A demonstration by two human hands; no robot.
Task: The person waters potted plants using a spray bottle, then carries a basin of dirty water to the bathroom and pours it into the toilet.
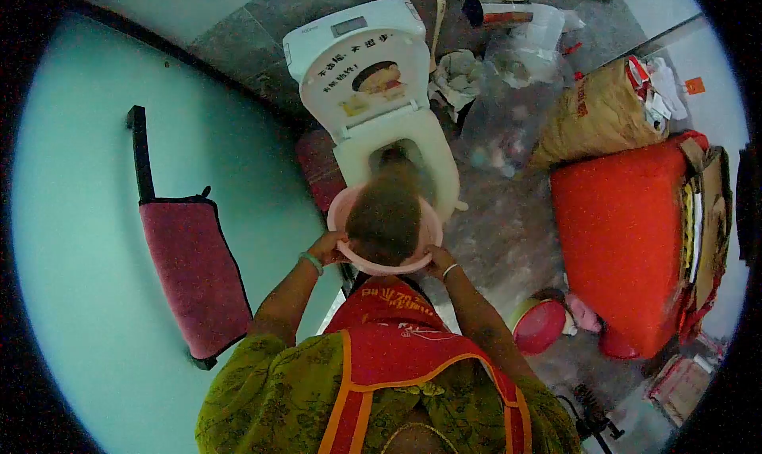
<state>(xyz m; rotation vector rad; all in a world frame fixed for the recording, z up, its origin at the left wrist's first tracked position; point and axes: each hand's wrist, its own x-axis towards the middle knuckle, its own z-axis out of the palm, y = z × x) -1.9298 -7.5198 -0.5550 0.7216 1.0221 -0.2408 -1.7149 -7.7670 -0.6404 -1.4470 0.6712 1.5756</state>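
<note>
A pale pink basin [379, 268] is tilted forward over the front of the white toilet [446, 168]. My left hand [327, 248] grips its left rim, and my right hand [437, 261] grips the right rim. Dark brown water [386, 220] streams over the far edge into the toilet bowl. The toilet lid [343, 61], printed with a cartoon and dark characters, stands raised behind the seat. My fingertips are partly hidden by the basin's rim.
A pink towel [194, 275] hangs from a black bar on the left wall. At right are a stuffed brown bag [599, 109], a large red box-like thing [619, 232] and a round pink basin [540, 325] on the floor. Clear plastic bags [508, 113] lie beside the toilet.
</note>
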